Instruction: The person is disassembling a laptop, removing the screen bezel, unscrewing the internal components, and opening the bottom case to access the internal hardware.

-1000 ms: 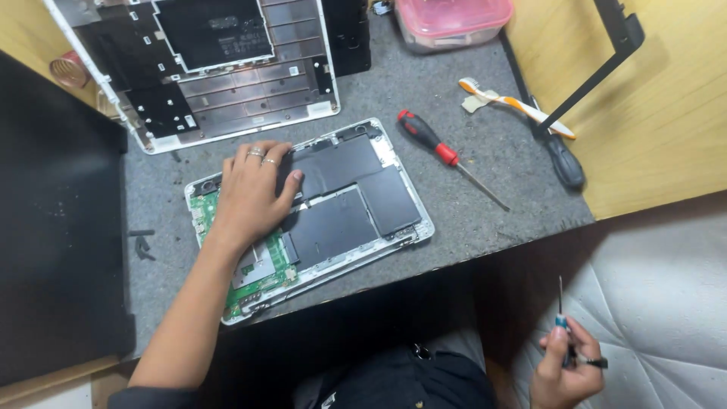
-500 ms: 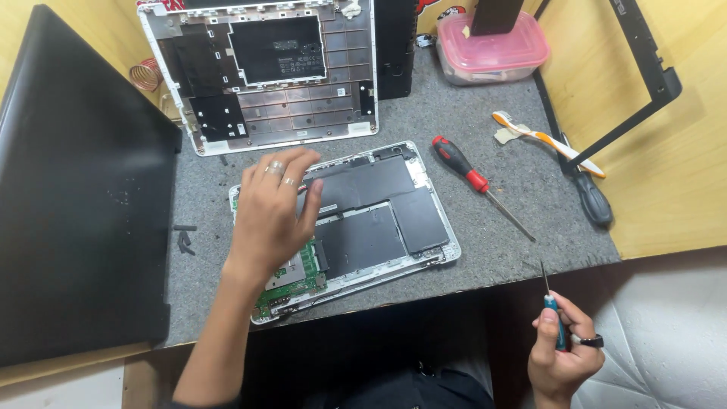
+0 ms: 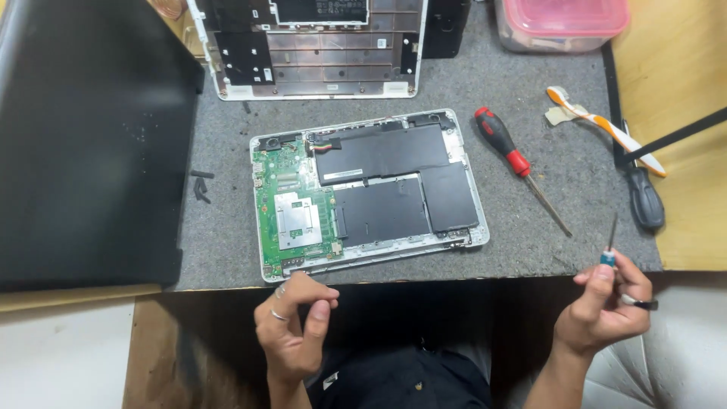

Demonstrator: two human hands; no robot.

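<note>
- Left hand (image 3: 291,329) sits just below the near edge of the opened laptop base (image 3: 369,193), off the mat; fingers curled, thumb and forefinger pinched together. Whether a screw or other small part sits between the fingertips cannot be told.
- Right hand (image 3: 602,310) is well off to the right of the base, below the mat's near right corner, gripping a small precision screwdriver (image 3: 609,246) with its tip pointing up.
- The base lies just ahead of the left fingers, flat on the grey mat (image 3: 219,220): bottom cover off, green circuit board (image 3: 294,208) on its left side, black battery packs (image 3: 394,185) filling the rest.
- Judged progress: opening is done, since the insides are bare. Board and battery are both in place, so removing them looks like what is left.
- Beyond the base, away from both hands: a second opened shell (image 3: 310,49) and a pink lidded box (image 3: 562,23).
- Ahead of the right fingers: a red-handled screwdriver (image 3: 519,167), a black-handled screwdriver (image 3: 645,201), an orange-and-white toothbrush (image 3: 606,129).
- Left of the left hand: a dark panel (image 3: 87,144) and small black bits (image 3: 201,185) on the mat.
</note>
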